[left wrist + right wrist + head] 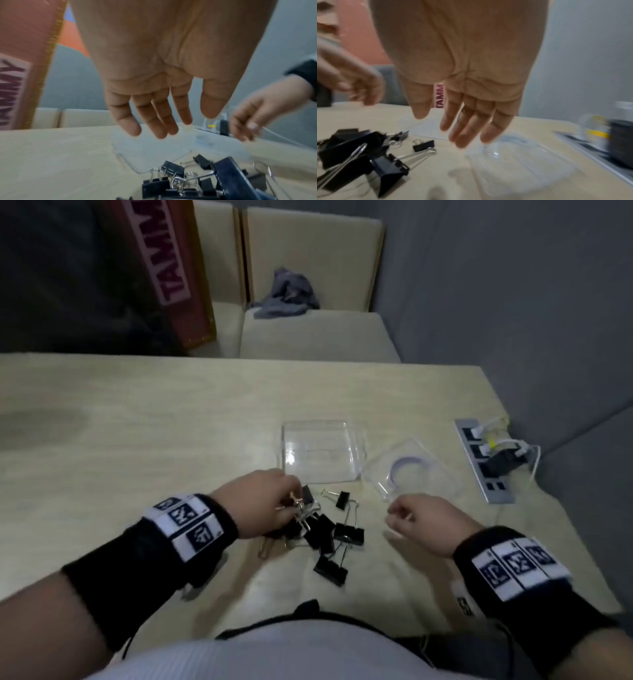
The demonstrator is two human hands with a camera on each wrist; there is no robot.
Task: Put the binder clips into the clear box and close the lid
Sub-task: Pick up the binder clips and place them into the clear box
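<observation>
Lying heaped, black binder clips show silver handles; both hands' grip slack.

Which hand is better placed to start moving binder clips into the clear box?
Left. The left hand hangs open right over the binder clips, just short of the clear box. The right hand is off to the side by the lid.

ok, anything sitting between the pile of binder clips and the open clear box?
Nothing visible. The black binder clips lie heaped on the pale wooden table just in front of the open clear plastic box, with bare tabletop between. The clear lid lies off to the box's right, out of the path.
</observation>
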